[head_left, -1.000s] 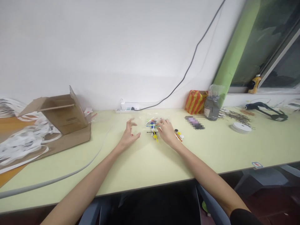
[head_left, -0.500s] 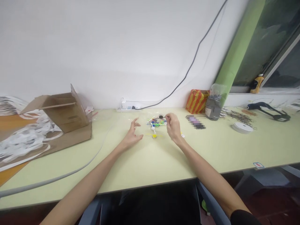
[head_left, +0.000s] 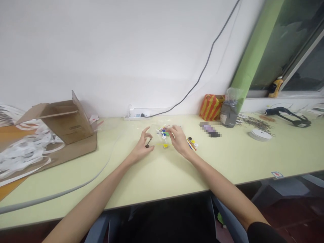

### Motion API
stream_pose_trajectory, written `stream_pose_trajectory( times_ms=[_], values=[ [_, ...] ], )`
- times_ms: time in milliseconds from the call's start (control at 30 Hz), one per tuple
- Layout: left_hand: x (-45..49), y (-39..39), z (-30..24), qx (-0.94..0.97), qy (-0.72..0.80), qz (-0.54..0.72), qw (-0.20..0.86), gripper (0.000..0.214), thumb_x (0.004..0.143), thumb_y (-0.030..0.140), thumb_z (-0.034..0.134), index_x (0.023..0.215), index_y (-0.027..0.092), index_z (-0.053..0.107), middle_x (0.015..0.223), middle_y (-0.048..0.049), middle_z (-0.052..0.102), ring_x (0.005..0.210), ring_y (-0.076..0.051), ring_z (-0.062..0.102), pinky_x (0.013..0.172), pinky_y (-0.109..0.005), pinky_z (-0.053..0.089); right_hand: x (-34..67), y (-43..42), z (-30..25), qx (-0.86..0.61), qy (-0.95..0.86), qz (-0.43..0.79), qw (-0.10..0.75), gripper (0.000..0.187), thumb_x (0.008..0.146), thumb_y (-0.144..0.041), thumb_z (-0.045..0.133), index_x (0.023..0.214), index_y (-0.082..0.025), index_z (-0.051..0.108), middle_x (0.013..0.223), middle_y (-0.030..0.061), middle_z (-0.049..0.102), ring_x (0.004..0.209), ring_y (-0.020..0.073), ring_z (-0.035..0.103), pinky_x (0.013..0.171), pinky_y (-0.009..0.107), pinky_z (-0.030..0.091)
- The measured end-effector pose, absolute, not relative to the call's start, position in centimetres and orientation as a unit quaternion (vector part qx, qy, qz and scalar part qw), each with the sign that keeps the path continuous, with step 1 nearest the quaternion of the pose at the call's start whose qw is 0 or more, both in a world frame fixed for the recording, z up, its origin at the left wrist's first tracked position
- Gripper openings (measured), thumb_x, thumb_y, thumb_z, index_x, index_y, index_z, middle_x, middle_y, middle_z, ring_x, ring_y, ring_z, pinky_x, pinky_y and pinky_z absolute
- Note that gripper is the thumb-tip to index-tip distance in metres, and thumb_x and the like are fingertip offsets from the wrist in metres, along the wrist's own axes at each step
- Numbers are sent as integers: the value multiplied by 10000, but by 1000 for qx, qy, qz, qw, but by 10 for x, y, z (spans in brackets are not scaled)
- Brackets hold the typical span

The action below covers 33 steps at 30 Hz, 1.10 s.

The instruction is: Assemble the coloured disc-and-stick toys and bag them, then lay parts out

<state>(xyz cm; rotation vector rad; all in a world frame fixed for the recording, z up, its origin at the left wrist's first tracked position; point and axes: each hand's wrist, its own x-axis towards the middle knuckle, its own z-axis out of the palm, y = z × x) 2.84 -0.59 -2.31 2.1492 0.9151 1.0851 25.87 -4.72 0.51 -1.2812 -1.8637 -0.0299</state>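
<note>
My left hand [head_left: 141,145] rests at the near left of the small parts, thumb and fingers apart in a C shape. Within that curve is a thin dark stick with a round black end [head_left: 147,146]; it does not look gripped. My right hand [head_left: 179,139] is over the pile of small coloured plastic parts [head_left: 164,132], fingertips drawn together; what they pinch, if anything, is hidden. Between the hands stands a yellow piece [head_left: 165,146]. Right of my right wrist lie several coloured sticks with round black, yellow and white ends [head_left: 193,141].
A cardboard box [head_left: 68,121] and tangled white strips [head_left: 30,148] occupy the left side. A power strip [head_left: 135,115] sits against the wall. To the right are a striped bag [head_left: 210,107], a grey container [head_left: 228,113], a blurred-out flat object [head_left: 210,129] and a white roll [head_left: 260,135].
The dark stick with the black end has gone from my right hand to the space inside my left hand's curve. My right hand has shifted left over the coloured parts, uncovering the sticks on the right.
</note>
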Motion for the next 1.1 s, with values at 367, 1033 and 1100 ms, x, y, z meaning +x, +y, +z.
stream_pose_trajectory(
  times_ms=[367, 1033, 1100],
  values=[
    [25, 3, -27, 783, 363, 411, 293, 934, 743, 216, 642, 1538, 310, 160, 1159, -40, 546, 1241, -207, 507, 1159, -512, 302, 289, -35, 7, -515, -785, 176, 295, 134, 894, -235, 594, 812, -172, 680, 762, 13, 671, 708, 146, 574, 674, 243, 390],
    [29, -7, -23, 800, 334, 386, 316, 905, 759, 193, 617, 1546, 328, 192, 1106, -8, 542, 1072, -151, 570, 1121, -411, 370, 251, -49, 2, -419, -750, 48, 510, 289, 1028, -215, 428, 1176, -227, 676, 1058, 80, 645, 1012, 194, 593, 936, 325, 452],
    [29, -4, -23, 788, 338, 400, 323, 898, 749, 203, 625, 1537, 312, 210, 1096, -11, 555, 1149, -168, 547, 1138, -421, 350, 259, -44, -2, -455, -757, 37, 467, 320, 1018, -166, 406, 1192, -222, 669, 1093, 88, 645, 1046, 199, 590, 947, 329, 441]
  ],
)
